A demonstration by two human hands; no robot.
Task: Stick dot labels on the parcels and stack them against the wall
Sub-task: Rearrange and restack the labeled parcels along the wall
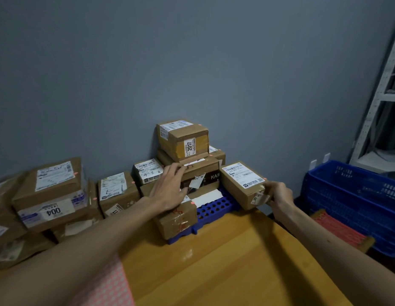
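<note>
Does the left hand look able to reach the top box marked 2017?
Probably yes: the left hand rests on the stack just below the 2017 box, nothing between; the right hand holds another parcel.

Metal shelf (388, 97) cropped at right edge, contents seemingly indistinct.

left hand (170, 186) flat, fingers straight | right hand (278, 193) grips parcel (240, 182) (both arms outstretched)
</note>
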